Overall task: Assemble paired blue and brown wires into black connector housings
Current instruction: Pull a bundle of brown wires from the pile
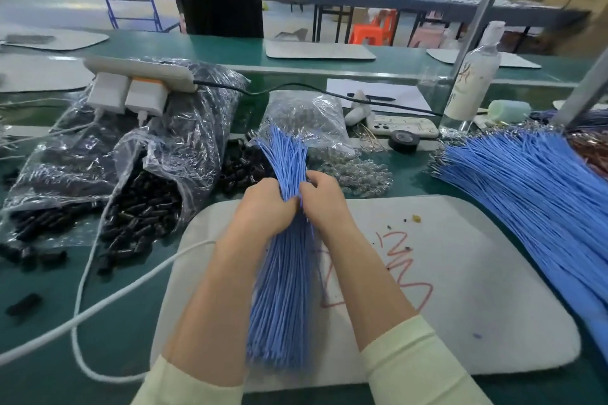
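Head view, starting at the left of the frame: two clear plastic bags [184, 154] lie on the green bench. Black housings [141, 217] spill from the open one, and a few loose ones are scattered toward the left edge. One power strip [141, 74] carrying two white chargers rests on the bags at upper left, and a white cable [82, 279] loops down toward the lower edge.

At centre, two forearms reach forward side by side. The left hand [268, 207] wraps curled fingers round the middle of one bundle of blue wires [284, 273], which runs from lower centre and fans out above the knuckles. The right hand [324, 199] meets the bundle's right side, its bent fingers pinching into the wires.

Right of the hands, the white mat [460, 289] offers open surface, marked only with red scribbles and specks. Behind it are one bag of clear parts [306, 118], one tape roll [404, 141] and one bottle [473, 76].

At the right edge, a large pile of blue wires [526, 187] fans just beside the mat, with brown wires [592, 148] behind it.
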The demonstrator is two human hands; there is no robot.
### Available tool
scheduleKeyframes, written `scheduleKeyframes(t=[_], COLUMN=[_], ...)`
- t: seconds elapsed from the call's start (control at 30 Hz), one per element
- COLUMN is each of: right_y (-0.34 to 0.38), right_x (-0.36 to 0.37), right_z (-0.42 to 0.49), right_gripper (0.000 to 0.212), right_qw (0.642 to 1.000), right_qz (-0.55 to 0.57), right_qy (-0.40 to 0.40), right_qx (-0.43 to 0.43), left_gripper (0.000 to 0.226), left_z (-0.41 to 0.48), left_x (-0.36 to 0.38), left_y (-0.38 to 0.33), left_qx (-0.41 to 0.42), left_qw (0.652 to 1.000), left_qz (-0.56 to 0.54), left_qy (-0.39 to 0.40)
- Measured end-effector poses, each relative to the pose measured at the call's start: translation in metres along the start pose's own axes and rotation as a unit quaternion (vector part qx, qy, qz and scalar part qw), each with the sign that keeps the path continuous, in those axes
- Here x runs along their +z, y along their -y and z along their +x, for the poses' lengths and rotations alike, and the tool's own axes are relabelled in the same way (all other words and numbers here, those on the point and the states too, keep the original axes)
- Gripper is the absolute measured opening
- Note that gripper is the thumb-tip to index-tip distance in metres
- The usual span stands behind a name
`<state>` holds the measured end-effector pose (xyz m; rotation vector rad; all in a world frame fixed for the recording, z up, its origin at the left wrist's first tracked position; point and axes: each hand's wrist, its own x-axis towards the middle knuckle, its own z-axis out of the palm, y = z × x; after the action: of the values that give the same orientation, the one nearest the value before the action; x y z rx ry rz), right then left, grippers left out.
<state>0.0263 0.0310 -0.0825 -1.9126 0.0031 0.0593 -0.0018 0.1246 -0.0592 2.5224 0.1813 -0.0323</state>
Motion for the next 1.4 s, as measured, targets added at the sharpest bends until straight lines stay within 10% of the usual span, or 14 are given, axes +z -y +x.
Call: scheduleKeyframes(t=[0.23,0.47,0.77,1.0,1.4], right_y=[0.013,0.001,-0.086,-0.1,-0.095], right_x=[-0.104,-0.285,-0.401,-0.412,-0.409], right_z=[-0.014,-0.067,-0.117,-0.107,-0.096], right_gripper=[0.021,0.016,0.028,0.042,0.035], right_qw=[0.995,0.897,0.802,0.792,0.773], right_qz=[0.009,-0.242,-0.329,-0.344,-0.33], right_qy=[-0.085,-0.367,-0.412,-0.405,-0.442], right_qx=[-0.049,-0.035,0.282,0.302,0.313], left_gripper=[0.032,0.015,0.027,0.015,0.034], left_z=[0.007,-0.031,-0.072,-0.066,-0.065], left_x=[-0.017,0.081,0.203,0.227,0.22], left_y=[-0.095,-0.299,-0.391,-0.393,-0.389], left_qx=[0.136,0.298,0.089,-0.092,-0.106], left_qw=[0.981,0.889,0.805,0.726,0.701], left_qz=[-0.059,-0.331,-0.455,-0.54,-0.55], left_qy=[-0.127,0.104,0.371,0.415,0.441])
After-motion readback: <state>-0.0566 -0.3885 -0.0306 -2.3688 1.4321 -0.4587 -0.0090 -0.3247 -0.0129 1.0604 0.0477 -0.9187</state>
